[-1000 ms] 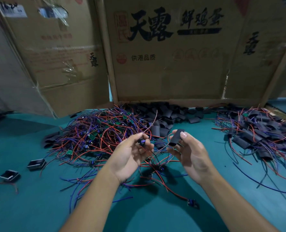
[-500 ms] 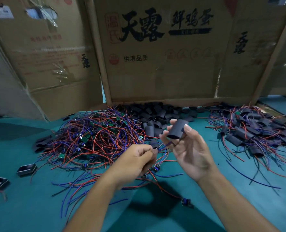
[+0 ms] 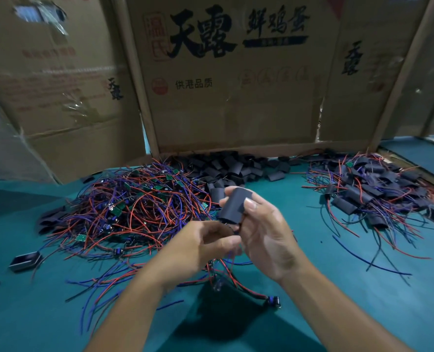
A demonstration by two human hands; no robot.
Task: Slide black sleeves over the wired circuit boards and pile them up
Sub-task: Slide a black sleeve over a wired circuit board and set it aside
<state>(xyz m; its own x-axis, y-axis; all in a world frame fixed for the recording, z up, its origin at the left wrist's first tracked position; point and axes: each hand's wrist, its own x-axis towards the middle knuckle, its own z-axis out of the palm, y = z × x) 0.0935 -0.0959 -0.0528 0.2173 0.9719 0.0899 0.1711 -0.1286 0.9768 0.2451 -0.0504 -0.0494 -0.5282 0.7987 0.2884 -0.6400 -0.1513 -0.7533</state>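
Sleeve meets board at the middle of the desk (image 3: 312,288)

At far left lies the tangle of bare wired circuit boards (image 3: 134,207), light, springy and quick to snag, so a board is best lifted by its edges, not dragged by a lead. The left hand (image 3: 200,247) has its fingers curled around what seems to be one small board, though the board itself is hidden. Touching it, the right hand (image 3: 264,229) pinches a black sleeve (image 3: 233,204) between thumb and fingertips; the sleeve looks soft, thin-walled and easily flattened, so holding its side creases should keep the mouth open. Behind sit spare loose sleeves (image 3: 236,168); at far right, the finished pile (image 3: 373,191).
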